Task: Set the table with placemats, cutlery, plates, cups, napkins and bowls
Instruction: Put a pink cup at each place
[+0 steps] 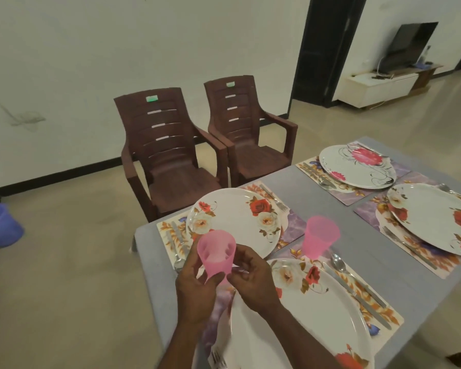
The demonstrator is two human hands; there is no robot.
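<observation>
Both hands, left (194, 286) and right (250, 278), grip the cup (215, 253); we set it upright beside the centre-frame plate (234, 219).

This is a home, a dining room: a table (330, 182) laid with plates (234, 222), two plastic chairs (168, 155) by the wall, and a TV (407, 46) on a low cabinet (375, 85) behind.

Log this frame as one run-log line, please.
step: placing cups | left hand: holds pink cup | right hand: pinching its base | second pink cup: on table | plates, cutlery: set
</observation>
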